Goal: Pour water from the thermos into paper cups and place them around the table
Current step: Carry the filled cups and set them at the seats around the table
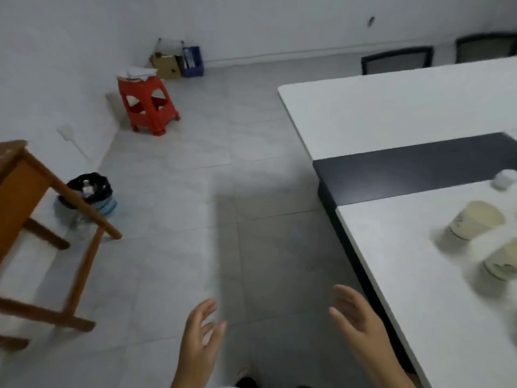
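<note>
Two pale paper cups stand on the white table (414,289) at the right edge of the view: one cup (472,222) farther back, another cup (500,261) nearer and partly cut off by the frame. The picture is blurred, so their contents cannot be made out. My left hand (200,340) and my right hand (358,326) hang empty over the floor in front of me, fingers spread and relaxed, left of the table's edge. No thermos is in view.
A small white object (505,179) lies on the table by its dark centre strip (414,169). A wooden stool (30,219), a lined bin (89,194) and a red plastic stool (148,105) stand on the tiled floor at left. Dark chairs (397,60) sit behind the table.
</note>
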`<state>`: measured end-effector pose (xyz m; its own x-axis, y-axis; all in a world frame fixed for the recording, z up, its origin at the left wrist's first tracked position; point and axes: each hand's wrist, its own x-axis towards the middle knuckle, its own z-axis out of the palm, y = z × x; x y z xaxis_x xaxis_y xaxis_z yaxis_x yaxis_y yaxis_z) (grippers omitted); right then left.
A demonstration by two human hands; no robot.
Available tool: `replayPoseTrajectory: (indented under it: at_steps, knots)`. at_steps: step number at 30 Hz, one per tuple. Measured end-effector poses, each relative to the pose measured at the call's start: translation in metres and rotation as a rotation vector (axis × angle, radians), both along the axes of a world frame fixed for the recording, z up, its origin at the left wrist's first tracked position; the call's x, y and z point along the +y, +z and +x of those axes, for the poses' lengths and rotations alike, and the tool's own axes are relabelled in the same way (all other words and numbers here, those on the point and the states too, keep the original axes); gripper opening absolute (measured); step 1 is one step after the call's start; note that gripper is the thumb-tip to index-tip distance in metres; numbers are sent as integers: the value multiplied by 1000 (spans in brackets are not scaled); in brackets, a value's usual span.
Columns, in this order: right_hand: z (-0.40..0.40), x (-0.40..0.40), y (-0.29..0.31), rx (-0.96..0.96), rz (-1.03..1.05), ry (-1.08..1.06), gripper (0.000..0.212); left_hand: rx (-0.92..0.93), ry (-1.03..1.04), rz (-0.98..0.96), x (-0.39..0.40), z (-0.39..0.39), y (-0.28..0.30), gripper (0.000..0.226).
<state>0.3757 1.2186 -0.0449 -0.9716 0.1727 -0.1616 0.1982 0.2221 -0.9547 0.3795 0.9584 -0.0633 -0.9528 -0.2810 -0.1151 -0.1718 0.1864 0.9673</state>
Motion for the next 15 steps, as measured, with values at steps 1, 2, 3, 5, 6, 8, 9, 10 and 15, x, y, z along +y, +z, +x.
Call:
replayPoseTrajectory:
  at_steps: [1, 2, 3, 5, 6, 8, 9, 10, 15]
  knots:
    - [-5, 1, 2, -4, 2, -55, 37, 3, -87, 2, 4, -25, -1, 41]
    - [-9, 4, 2, -14, 5, -114, 38, -3, -165, 9, 11, -48, -1, 41]
    - [-11, 8, 2, -24, 10, -181, 38, -14, -231, 17, 18, -69, -2, 41]
    - [-14, 22, 3, -44, 17, -344, 37, -33, -343, 20, 39, -106, -6, 45]
    - [-16, 30, 2, -50, 8, -428, 36, -43, -394, 24, 51, -122, -9, 51]
    - [-21, 48, -1, -59, -20, -583, 35, -64, -487, 48, 78, -152, -16, 61]
    - [-26, 58, -3, -57, -27, -653, 34, -67, -528, 53, 92, -167, -17, 70]
    - [-32, 68, -4, -52, -24, -713, 33, -65, -573, 51, 107, -181, -17, 76]
    - [-76, 126, 6, -26, 1, -882, 31, -35, -801, 34, 191, -249, -3, 53]
